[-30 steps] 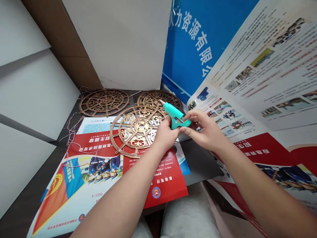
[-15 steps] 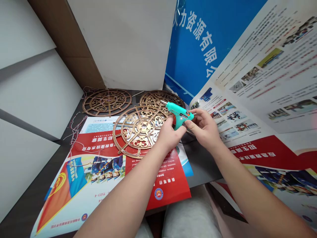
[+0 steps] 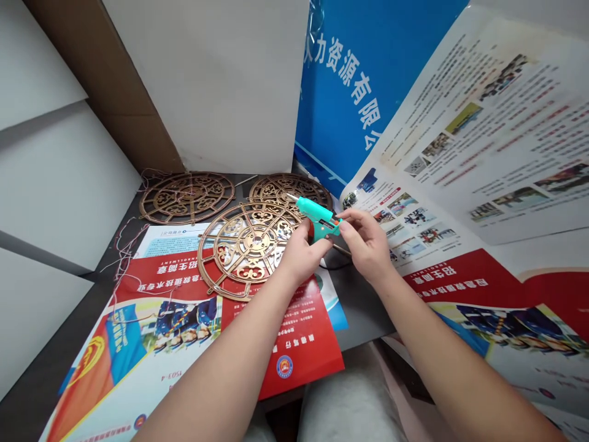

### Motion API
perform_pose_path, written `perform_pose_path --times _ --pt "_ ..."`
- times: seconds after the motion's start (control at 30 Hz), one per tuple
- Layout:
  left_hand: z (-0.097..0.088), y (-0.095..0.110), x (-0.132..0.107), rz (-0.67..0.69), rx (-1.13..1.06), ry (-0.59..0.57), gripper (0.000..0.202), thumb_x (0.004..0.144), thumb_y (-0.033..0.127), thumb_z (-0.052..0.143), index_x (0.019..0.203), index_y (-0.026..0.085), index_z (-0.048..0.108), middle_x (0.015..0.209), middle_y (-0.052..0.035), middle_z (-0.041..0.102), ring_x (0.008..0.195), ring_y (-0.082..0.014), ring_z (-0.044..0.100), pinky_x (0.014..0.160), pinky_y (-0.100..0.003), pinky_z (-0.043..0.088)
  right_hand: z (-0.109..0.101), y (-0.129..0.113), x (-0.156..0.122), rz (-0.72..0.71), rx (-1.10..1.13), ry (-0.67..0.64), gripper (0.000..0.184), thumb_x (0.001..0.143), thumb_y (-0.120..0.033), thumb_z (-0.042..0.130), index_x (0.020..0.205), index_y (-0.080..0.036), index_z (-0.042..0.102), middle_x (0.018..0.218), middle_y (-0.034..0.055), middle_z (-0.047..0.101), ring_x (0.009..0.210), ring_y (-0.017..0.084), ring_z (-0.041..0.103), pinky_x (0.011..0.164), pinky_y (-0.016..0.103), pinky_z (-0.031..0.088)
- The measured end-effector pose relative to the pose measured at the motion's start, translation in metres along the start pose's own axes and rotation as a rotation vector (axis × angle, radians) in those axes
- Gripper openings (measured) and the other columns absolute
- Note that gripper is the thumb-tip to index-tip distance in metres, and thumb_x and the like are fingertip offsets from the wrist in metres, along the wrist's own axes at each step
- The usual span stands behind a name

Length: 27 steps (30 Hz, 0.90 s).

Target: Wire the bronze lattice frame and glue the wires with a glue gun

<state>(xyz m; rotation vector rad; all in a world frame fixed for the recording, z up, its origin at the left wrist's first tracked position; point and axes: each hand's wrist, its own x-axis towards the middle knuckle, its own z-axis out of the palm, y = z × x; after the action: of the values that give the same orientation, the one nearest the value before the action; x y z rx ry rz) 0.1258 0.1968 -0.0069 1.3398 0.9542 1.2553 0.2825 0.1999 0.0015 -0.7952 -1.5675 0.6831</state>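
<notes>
A turquoise hot glue gun [image 3: 315, 212] is held up over the table, its metal nozzle pointing to the upper left. My left hand [image 3: 304, 248] is wrapped round its grip, and a small light glows on its side. At the gun's rear end my right hand [image 3: 367, 240] is closed, thumb and fingers pinching there; whether a glue stick is between them is hidden. Below and left of the gun lies a round bronze lattice panel [image 3: 251, 270] with scroll patterns, partly covered by my left hand.
Two similar lattice panels lie behind, one at the left [image 3: 186, 199] and one at the right [image 3: 288, 184]. Tangled thin string [image 3: 123, 248] trails along the left. Printed posters [image 3: 317, 350] lie under the work. White boards [image 3: 221, 80] and a blue panel [image 3: 368, 37] stand around the table [image 3: 363, 313].
The whole view has shifted slightly, so most things appear further left and a little lower. Both hands keep their hold on the glue gun.
</notes>
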Motion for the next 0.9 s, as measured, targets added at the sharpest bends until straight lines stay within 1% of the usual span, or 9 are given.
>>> perform_pose_path --times 0.07,0.2,0.33,0.43,0.53,0.67,0.8,0.9 --pt "-0.001 -0.001 0.000 0.012 0.032 -0.001 0.037 0.079 0.031 0.071 0.111 0.016 0.060 0.099 0.0005 0.067 0.084 -0.0031 0.058 0.081 -0.014 0.045 -0.006 -0.007 0.007 0.018 -0.062 -0.017 0.011 0.095 -0.031 0.064 0.102 -0.024 0.066 0.091 0.0006 0.062 0.079 0.013 0.056 0.071 0.030 0.044" --pt "-0.001 -0.001 0.000 0.029 0.077 -0.002 0.036 0.080 0.032 0.070 0.111 0.016 0.060 0.102 0.0003 0.067 0.086 -0.0032 0.058 0.083 -0.014 0.044 -0.018 -0.027 0.021 0.113 -0.191 -0.131 0.007 0.088 -0.026 0.066 0.093 -0.021 0.066 0.083 -0.0008 0.062 0.075 0.013 0.055 0.067 0.029 0.043" --pt "0.000 -0.001 -0.001 0.019 0.115 -0.005 0.036 0.080 0.034 0.070 0.108 0.015 0.060 0.097 0.0003 0.066 0.082 -0.0033 0.055 0.080 -0.014 0.043 -0.024 -0.048 0.033 0.172 -0.369 -0.238 0.005 0.082 -0.024 0.065 0.085 -0.020 0.066 0.076 -0.0023 0.061 0.068 0.011 0.052 0.063 0.028 0.041" --pt "0.000 0.002 -0.003 0.014 0.148 -0.020 0.034 0.080 0.034 0.069 0.107 0.015 0.059 0.093 0.0011 0.063 0.080 -0.0028 0.052 0.077 -0.013 0.041 -0.027 -0.059 0.040 0.252 -0.455 -0.296 0.004 0.078 -0.023 0.064 0.080 -0.020 0.066 0.071 -0.0026 0.061 0.066 0.012 0.053 0.062 0.028 0.042" --pt "0.001 0.005 -0.004 0.010 0.212 -0.014 0.034 0.081 0.037 0.068 0.105 0.015 0.058 0.090 0.0009 0.061 0.077 -0.0026 0.048 0.073 -0.014 0.038 -0.030 -0.066 0.046 0.297 -0.530 -0.354 0.006 0.075 -0.024 0.064 0.078 -0.021 0.068 0.071 -0.0020 0.063 0.066 0.013 0.055 0.059 0.028 0.042" --pt "0.001 0.007 -0.005 0.003 0.268 0.005 0.035 0.082 0.039 0.067 0.106 0.015 0.058 0.092 0.0002 0.061 0.078 -0.0035 0.049 0.072 -0.015 0.037 -0.031 -0.073 0.052 0.287 -0.588 -0.408 0.006 0.073 -0.025 0.066 0.075 -0.021 0.069 0.070 -0.0002 0.065 0.062 0.013 0.056 0.055 0.028 0.040" --pt "0.002 0.010 -0.006 0.009 0.278 0.008 0.033 0.082 0.036 0.066 0.107 0.015 0.059 0.092 0.0007 0.062 0.078 -0.0033 0.049 0.074 -0.015 0.038 -0.030 -0.076 0.056 0.287 -0.630 -0.422 0.005 0.073 -0.024 0.066 0.074 -0.021 0.070 0.068 0.0009 0.066 0.060 0.014 0.056 0.053 0.029 0.039" --pt "0.003 0.012 -0.007 0.002 0.276 0.006 0.030 0.081 0.034 0.066 0.103 0.014 0.058 0.090 0.0007 0.061 0.076 -0.0029 0.048 0.072 -0.015 0.037 -0.030 -0.077 0.059 0.347 -0.653 -0.463 0.005 0.073 -0.023 0.067 0.075 -0.021 0.071 0.066 0.0004 0.065 0.058 0.013 0.055 0.051 0.029 0.037"
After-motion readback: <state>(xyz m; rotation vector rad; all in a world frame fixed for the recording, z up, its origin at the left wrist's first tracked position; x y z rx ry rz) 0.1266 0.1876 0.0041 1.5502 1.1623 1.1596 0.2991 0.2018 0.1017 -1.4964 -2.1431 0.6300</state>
